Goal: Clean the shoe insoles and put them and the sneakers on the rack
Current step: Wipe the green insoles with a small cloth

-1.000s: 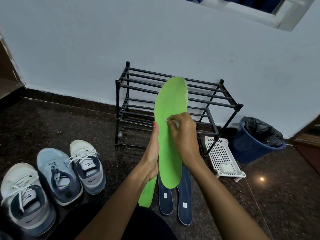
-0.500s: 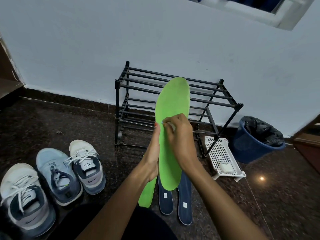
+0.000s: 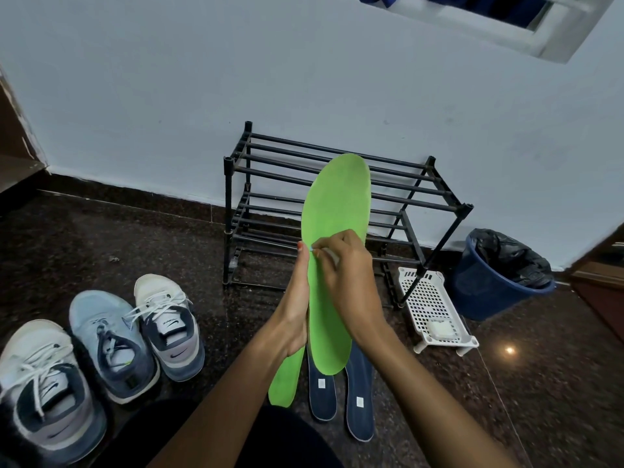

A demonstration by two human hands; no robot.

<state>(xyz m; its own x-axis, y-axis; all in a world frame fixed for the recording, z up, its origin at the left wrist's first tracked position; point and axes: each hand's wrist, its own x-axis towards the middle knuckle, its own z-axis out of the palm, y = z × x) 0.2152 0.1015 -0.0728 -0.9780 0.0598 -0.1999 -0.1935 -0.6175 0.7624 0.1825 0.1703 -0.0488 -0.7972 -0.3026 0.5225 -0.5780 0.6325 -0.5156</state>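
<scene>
A black tubular rack (image 3: 270,170) stands against the wall on the glossy speckled stone floor (image 3: 135,238). The smooth green insole (image 3: 337,211), held upright before it, hides some bars. Three laced mesh sneakers (image 3: 111,346) sit to the left. The left hand (image 3: 297,309) fingers grasp the insole's edge. The right hand (image 3: 344,275) fingers pinch a small white wad (image 3: 329,255) against it.

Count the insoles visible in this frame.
4. One green insole is held up in the left hand with the right hand against it; a second green insole and two navy insoles lie on the floor beneath, partly hidden.
</scene>
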